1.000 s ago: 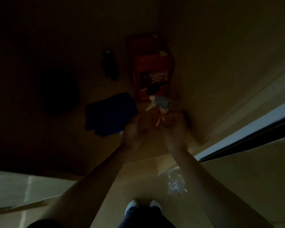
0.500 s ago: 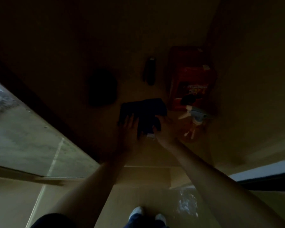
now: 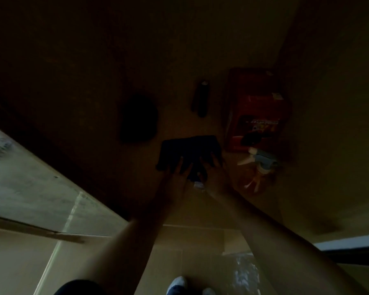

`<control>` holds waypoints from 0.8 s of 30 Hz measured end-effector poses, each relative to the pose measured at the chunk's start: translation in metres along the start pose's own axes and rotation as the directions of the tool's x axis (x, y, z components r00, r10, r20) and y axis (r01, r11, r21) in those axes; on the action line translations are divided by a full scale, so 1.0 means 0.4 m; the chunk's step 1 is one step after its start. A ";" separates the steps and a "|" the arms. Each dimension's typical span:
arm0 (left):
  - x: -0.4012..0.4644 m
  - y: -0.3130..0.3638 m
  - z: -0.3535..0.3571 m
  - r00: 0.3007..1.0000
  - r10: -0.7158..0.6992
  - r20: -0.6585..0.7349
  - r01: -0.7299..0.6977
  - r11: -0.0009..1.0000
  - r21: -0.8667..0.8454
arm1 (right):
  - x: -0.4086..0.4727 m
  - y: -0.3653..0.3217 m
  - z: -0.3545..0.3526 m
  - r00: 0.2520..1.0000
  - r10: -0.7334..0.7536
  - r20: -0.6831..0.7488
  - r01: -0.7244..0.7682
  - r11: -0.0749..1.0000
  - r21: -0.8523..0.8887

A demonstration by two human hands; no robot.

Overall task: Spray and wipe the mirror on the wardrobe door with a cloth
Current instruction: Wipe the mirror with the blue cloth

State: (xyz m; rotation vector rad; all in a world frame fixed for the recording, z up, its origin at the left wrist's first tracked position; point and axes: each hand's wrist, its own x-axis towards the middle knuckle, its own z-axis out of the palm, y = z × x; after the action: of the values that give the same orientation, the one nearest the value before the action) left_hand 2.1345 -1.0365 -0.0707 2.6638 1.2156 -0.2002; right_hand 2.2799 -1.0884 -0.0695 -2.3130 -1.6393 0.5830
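Both hands, left hand [image 3: 177, 177] and right hand [image 3: 214, 173], lie with fingers spread flat on the soft, light cloth [image 3: 189, 152] on the shelf, easy to bunch at its near edge, with the spray bottle [image 3: 257, 175] just right.

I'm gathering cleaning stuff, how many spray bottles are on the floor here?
1: the orange spray bottle stands right of the dark cloth, before the red box. The dim light may hide others.
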 end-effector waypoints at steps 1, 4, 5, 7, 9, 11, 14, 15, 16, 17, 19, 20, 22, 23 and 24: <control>-0.006 0.003 -0.004 1.000 -0.001 0.028 0.002 1.000 -0.013 | -0.001 0.003 0.002 1.000 -0.005 -0.012 0.004 1.000 -0.029; -0.040 0.023 -0.039 0.981 0.067 -0.181 -0.057 0.997 0.059 | -0.019 0.003 0.006 1.000 -0.007 -0.028 0.006 0.999 -0.037; -0.055 0.033 -0.055 0.965 0.086 -0.246 -0.066 0.994 0.091 | -0.027 0.002 0.011 1.000 0.000 -0.026 -0.002 0.999 -0.045; -0.080 0.036 -0.052 0.996 0.061 -0.057 -0.056 0.995 0.086 | -0.052 -0.005 0.015 1.000 0.000 -0.031 -0.002 0.998 -0.062; -0.096 0.033 -0.031 0.997 0.011 0.081 -0.019 0.995 0.097 | -0.081 -0.012 0.019 0.999 0.017 -0.045 -0.020 0.998 -0.065; -0.102 0.023 0.008 0.997 0.035 0.075 -0.046 0.988 0.150 | -0.108 -0.018 0.027 0.998 0.028 -0.061 -0.030 0.999 -0.044; -0.126 0.019 0.034 0.993 0.038 0.110 -0.063 0.971 0.230 | -0.152 -0.030 0.036 0.998 0.051 -0.046 -0.051 0.999 -0.012; -0.141 0.021 0.033 0.992 0.048 0.118 -0.074 0.972 0.222 | -0.167 -0.032 0.041 0.997 0.059 -0.051 -0.059 0.998 0.008; -0.158 0.020 0.035 0.989 0.060 0.133 -0.088 0.973 0.211 | -0.184 -0.036 0.045 0.996 0.067 -0.054 -0.066 0.998 0.020; -0.178 0.023 0.031 0.985 0.072 0.158 -0.103 0.975 0.196 | -0.202 -0.040 0.049 0.996 0.074 -0.056 -0.072 0.997 0.026; -0.207 0.021 0.050 0.981 0.108 0.162 -0.142 0.967 0.213 | -0.236 -0.043 0.059 0.995 0.079 -0.058 -0.077 0.997 0.028; -0.218 0.019 0.067 0.984 0.117 0.131 -0.143 0.966 0.213 | -0.255 -0.045 0.061 0.996 0.078 -0.052 -0.077 0.997 0.024; -0.249 0.028 0.080 0.991 0.086 0.098 -0.102 0.979 0.174 | -0.288 -0.046 0.063 0.997 0.064 -0.053 -0.064 0.998 0.005; -0.267 0.036 0.081 0.991 0.093 0.094 -0.108 0.979 0.173 | -0.303 -0.045 0.064 0.997 0.052 -0.060 -0.053 0.999 -0.002; -0.288 0.050 0.072 0.990 0.113 0.083 -0.127 0.974 0.189 | -0.319 -0.046 0.064 0.997 0.041 -0.065 -0.042 0.999 -0.005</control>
State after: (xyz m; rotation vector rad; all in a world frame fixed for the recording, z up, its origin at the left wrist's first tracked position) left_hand 2.0734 -1.1403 -0.0723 2.8572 1.0587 -0.4110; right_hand 2.2159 -1.2031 -0.0615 -2.3503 -1.5700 0.5063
